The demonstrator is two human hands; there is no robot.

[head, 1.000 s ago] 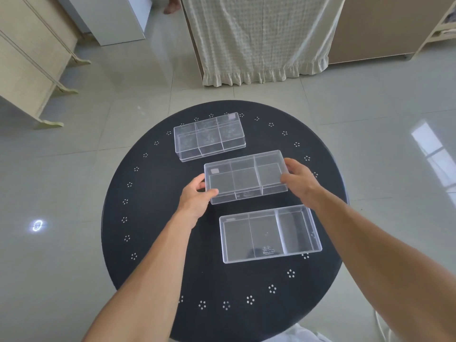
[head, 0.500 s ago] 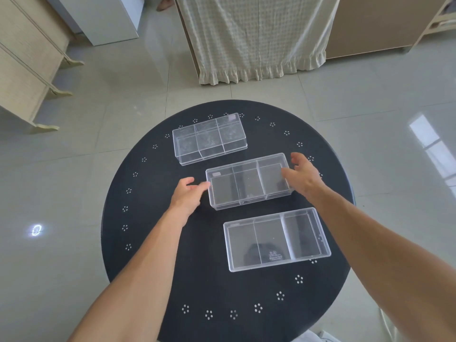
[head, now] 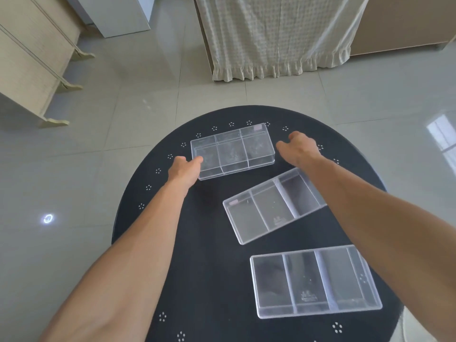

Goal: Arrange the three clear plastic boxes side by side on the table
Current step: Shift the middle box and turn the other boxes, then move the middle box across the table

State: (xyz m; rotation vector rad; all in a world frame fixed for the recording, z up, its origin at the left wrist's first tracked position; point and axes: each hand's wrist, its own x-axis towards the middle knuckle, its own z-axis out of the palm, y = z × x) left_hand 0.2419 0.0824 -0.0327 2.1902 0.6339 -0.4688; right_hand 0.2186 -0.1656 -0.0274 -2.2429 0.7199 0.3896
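Observation:
Three clear plastic boxes with inner dividers lie on a round black table [head: 204, 267]. The far box [head: 233, 151] sits near the table's back edge. My left hand [head: 183, 170] touches its left end with the fingers curled against the wall. My right hand [head: 299, 149] hovers just right of the far box, fingers apart, not touching it. The middle box [head: 267, 208] lies slanted, its right end hidden under my right forearm. The near box [head: 313, 281] rests flat at the front right.
The table top carries a ring of small white dot patterns. Around it is pale tiled floor. A cream ruffled cloth [head: 274, 38] hangs over furniture behind the table, and light wooden furniture [head: 29, 62] stands at the far left.
Both hands let go of the middle box, which now lies slanted, and reached forward to the far box. The left hand now touches its left end.

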